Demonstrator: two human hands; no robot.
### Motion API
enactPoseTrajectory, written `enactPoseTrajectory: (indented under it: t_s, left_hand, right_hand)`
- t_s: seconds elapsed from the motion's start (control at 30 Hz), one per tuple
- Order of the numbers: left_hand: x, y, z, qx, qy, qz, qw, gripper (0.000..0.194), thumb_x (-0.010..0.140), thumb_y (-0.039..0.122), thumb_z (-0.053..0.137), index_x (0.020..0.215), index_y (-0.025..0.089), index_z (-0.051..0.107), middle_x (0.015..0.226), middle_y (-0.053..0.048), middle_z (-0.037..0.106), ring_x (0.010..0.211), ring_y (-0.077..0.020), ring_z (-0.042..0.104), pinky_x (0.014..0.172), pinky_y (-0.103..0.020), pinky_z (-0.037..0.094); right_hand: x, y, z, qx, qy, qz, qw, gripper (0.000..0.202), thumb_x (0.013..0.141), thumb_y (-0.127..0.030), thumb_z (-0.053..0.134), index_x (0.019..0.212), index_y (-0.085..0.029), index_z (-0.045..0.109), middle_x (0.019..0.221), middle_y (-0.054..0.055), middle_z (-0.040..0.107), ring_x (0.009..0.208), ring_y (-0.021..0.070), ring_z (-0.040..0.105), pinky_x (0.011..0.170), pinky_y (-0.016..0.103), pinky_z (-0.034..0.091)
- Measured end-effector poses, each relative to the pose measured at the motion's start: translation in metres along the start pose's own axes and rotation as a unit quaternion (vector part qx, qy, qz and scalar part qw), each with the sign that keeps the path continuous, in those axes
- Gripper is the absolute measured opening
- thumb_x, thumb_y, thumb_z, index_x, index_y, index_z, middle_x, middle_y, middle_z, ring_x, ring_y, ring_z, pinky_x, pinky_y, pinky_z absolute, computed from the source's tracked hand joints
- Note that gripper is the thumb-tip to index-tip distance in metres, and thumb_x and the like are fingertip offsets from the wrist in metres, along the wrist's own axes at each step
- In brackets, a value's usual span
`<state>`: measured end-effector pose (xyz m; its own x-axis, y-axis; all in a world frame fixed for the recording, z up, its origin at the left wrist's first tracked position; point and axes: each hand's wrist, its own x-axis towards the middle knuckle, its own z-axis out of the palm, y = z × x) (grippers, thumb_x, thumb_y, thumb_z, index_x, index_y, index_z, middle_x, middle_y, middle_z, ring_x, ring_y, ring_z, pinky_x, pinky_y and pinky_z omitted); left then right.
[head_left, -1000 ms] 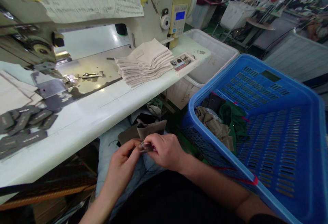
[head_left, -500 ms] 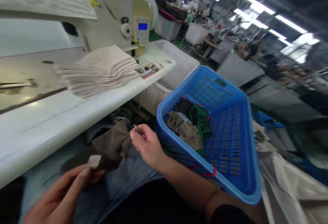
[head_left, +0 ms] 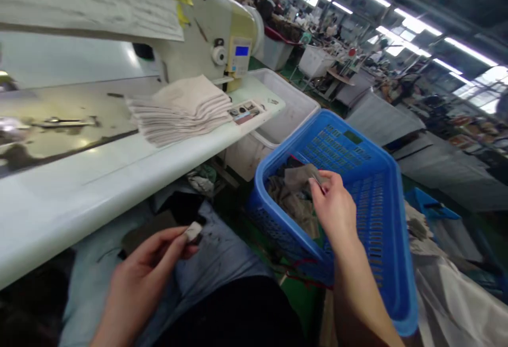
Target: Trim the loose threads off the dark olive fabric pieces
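Observation:
My left hand, over my lap, pinches a small white label with something dark just beneath it. A dark brown piece of cloth lies on my lap behind that hand. My right hand is closed over the blue plastic basket, gripping a brown cloth piece. A thin metal tool shows between its thumb and fingers; its kind is unclear. Crumpled brown cloth lies in the basket under the held piece.
A sewing machine stands on the white table at left. A fanned stack of beige cloth pieces rests there, near a small tray of parts. A white bin stands behind the basket. Pale cloth hangs at right.
My right hand has moved right from my lap to above the basket, carrying the brown cloth. My left hand has shifted up and right, keeping the white label. The view has turned slightly left.

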<state>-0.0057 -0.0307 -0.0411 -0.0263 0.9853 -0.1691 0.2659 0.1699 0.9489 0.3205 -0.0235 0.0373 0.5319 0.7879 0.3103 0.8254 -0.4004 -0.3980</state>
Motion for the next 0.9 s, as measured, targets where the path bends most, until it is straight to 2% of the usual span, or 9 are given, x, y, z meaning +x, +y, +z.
enactPoseTrajectory:
  t_s: [0.1, 0.23, 0.33, 0.43, 0.5, 0.6, 0.77, 0.83, 0.9]
  left_hand:
    - [0.001, 0.016, 0.005, -0.073, -0.022, -0.060, 0.995, 0.043, 0.070, 0.059, 0.076, 0.092, 0.023, 0.075, 0.079, -0.005, 0.080, 0.077, -0.0270, 0.077, 0.077, -0.038, 0.062]
    - [0.004, 0.021, 0.008, -0.122, -0.031, -0.090, 0.988, 0.044, 0.065, 0.054, 0.082, 0.094, 0.020, 0.076, 0.084, -0.006, 0.080, 0.076, -0.0234, 0.075, 0.077, -0.034, 0.060]
    - [0.004, 0.023, 0.006, -0.150, -0.036, -0.106, 0.982, 0.042, 0.064, 0.048, 0.084, 0.093, 0.019, 0.075, 0.079, -0.004, 0.078, 0.070, -0.0183, 0.071, 0.071, -0.029, 0.057]
    - [0.004, 0.026, 0.006, -0.222, -0.050, -0.139, 0.964, 0.035, 0.066, 0.040, 0.086, 0.089, 0.019, 0.071, 0.071, 0.000, 0.072, 0.062, -0.0125, 0.065, 0.062, -0.022, 0.053]
    - [0.003, 0.028, 0.006, -0.277, -0.082, -0.172, 0.942, 0.030, 0.067, 0.036, 0.086, 0.085, 0.019, 0.068, 0.067, 0.003, 0.067, 0.059, -0.0098, 0.060, 0.058, -0.020, 0.049]
    - [0.003, 0.028, 0.008, -0.298, -0.120, -0.199, 0.926, 0.026, 0.072, 0.038, 0.082, 0.081, 0.019, 0.067, 0.069, 0.001, 0.068, 0.060, -0.0103, 0.058, 0.059, -0.021, 0.049]
    - [0.004, 0.027, 0.013, -0.173, -0.062, -0.110, 0.977, 0.035, 0.073, 0.051, 0.080, 0.083, 0.019, 0.073, 0.075, -0.003, 0.072, 0.075, -0.0171, 0.065, 0.075, -0.027, 0.052]
    - [0.005, 0.027, 0.013, -0.161, -0.068, -0.108, 0.979, 0.035, 0.069, 0.049, 0.083, 0.080, 0.018, 0.074, 0.071, -0.002, 0.070, 0.072, -0.0152, 0.063, 0.071, -0.024, 0.050]
    - [0.005, 0.028, 0.013, -0.205, -0.096, -0.143, 0.963, 0.035, 0.068, 0.048, 0.085, 0.079, 0.017, 0.074, 0.072, -0.002, 0.070, 0.067, -0.0122, 0.059, 0.065, -0.021, 0.048]
  right_hand:
    - [-0.024, -0.017, 0.018, 0.115, -0.052, -0.068, 0.990, 0.031, 0.097, -0.041, 0.050, 0.114, -0.020, 0.065, 0.089, 0.008, 0.073, 0.077, 0.0243, 0.067, 0.071, 0.034, 0.047]
    - [-0.065, -0.060, 0.049, 0.320, -0.233, -0.164, 0.903, 0.026, 0.101, -0.033, 0.047, 0.103, -0.023, 0.071, 0.100, 0.007, 0.072, 0.090, 0.0201, 0.066, 0.081, 0.032, 0.049]
    - [-0.082, -0.084, 0.073, 0.395, -0.345, -0.100, 0.846, 0.020, 0.090, -0.033, 0.065, 0.103, -0.019, 0.071, 0.087, 0.003, 0.069, 0.074, 0.0157, 0.060, 0.068, 0.028, 0.046]
    - [-0.086, -0.094, 0.086, 0.463, -0.437, -0.064, 0.768, 0.042, 0.080, -0.031, 0.074, 0.120, -0.020, 0.066, 0.093, 0.001, 0.067, 0.064, 0.0102, 0.051, 0.060, 0.024, 0.040]
    - [-0.084, -0.096, 0.088, 0.492, -0.462, -0.087, 0.732, 0.036, 0.080, -0.030, 0.075, 0.114, -0.021, 0.069, 0.095, 0.000, 0.067, 0.063, 0.0091, 0.048, 0.059, 0.023, 0.038]
    - [-0.081, -0.096, 0.089, 0.491, -0.440, -0.099, 0.745, 0.015, 0.082, -0.033, 0.073, 0.087, -0.019, 0.071, 0.079, -0.001, 0.064, 0.066, 0.0109, 0.050, 0.061, 0.025, 0.038]
    - [-0.078, -0.096, 0.093, 0.500, -0.417, 0.012, 0.759, 0.026, 0.081, -0.036, 0.072, 0.068, -0.018, 0.059, 0.062, -0.005, 0.053, 0.060, 0.0101, 0.046, 0.059, 0.024, 0.037]
    - [-0.078, -0.094, 0.095, 0.529, -0.461, 0.051, 0.710, 0.030, 0.080, -0.041, 0.073, 0.069, -0.017, 0.058, 0.061, -0.006, 0.053, 0.055, 0.0080, 0.041, 0.053, 0.022, 0.032]
    - [-0.079, -0.092, 0.097, 0.561, -0.533, 0.111, 0.623, 0.036, 0.078, -0.048, 0.075, 0.071, -0.017, 0.057, 0.060, -0.007, 0.050, 0.047, 0.0049, 0.031, 0.045, 0.022, 0.022]
